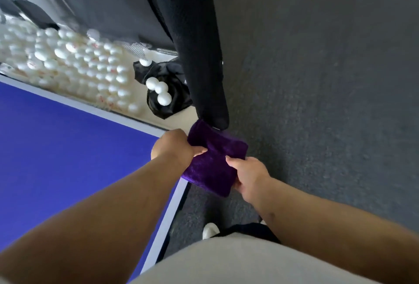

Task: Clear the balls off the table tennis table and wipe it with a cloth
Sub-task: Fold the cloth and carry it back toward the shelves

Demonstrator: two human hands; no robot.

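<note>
A folded purple cloth is held in the air just past the corner of the blue table tennis table. My left hand pinches its left edge. My right hand grips its lower right corner, thumb on top. Many white balls lie heaped in a catch net beyond the table's white-edged end. Three more balls sit in a black mesh pocket beside the heap. The visible part of the table top holds no balls.
A black fabric-covered post of the net stands right behind the cloth. Dark grey carpet covers the floor to the right. My white shoe shows beside the table's side edge.
</note>
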